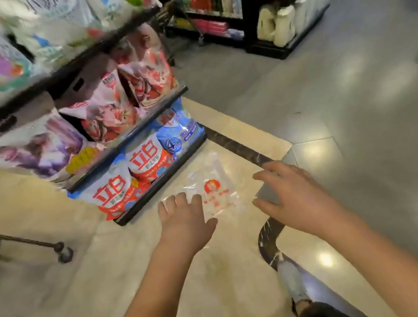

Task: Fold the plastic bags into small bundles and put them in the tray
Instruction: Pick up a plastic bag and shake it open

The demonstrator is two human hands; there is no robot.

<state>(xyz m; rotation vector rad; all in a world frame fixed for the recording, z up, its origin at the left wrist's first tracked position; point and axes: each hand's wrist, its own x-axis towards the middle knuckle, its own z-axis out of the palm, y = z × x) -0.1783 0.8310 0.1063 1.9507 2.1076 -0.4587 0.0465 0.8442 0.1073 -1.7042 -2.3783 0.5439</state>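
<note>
Head view, left hand (185,218): fingers straight, resting flat on the near-left edge of the plastic bag (216,188), gripping nothing.
Right hand (292,196): spread and relaxed, empty, just right of the bag over the dark floor strip (236,147).
Bag position: flat on the floor between both hands, long axis running away from the person; left hand nearer.
Beyond: detergent shelf (145,166) just behind.
Tray: not in view.

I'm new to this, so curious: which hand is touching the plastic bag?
The left hand: its fingers lie on the clear, red-printed plastic bag on the floor. The right hand is spread open beside the bag, not touching it.
</note>
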